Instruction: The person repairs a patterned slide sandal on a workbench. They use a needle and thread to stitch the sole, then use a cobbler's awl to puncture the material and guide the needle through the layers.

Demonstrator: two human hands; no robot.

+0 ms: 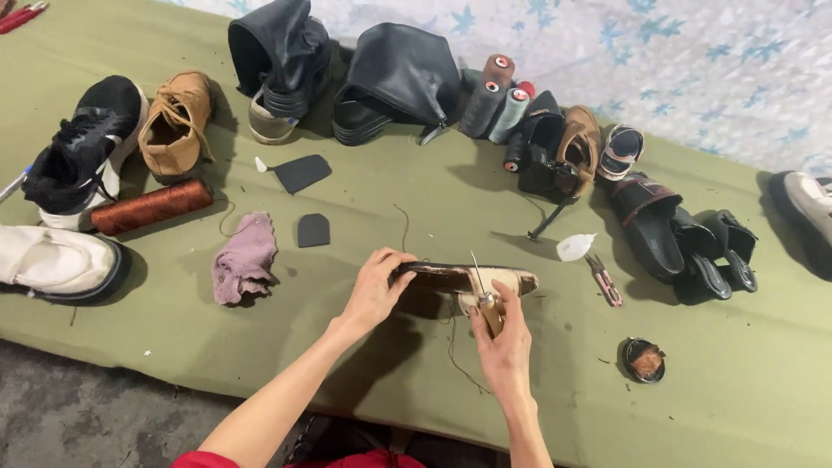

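Note:
My left hand (374, 288) grips the heel end of a flat shoe (511, 279) held sole-up just above the green mat (390, 199). The shoe has a dark rim and a tan sole. My right hand (505, 347) holds a wooden-handled awl (487, 305), its thin needle pointing up against the shoe's near edge. A dark thread (454, 347) hangs from the shoe down past my right wrist.
Around the mat lie a pink rag (245, 257), a copper thread spool (152, 206), two dark rubber patches (302, 172), several thread cones (494, 104), black boots (286, 65), sneakers (87, 147), sandals (659, 221), small snips (604, 279) and a round tin (643, 359).

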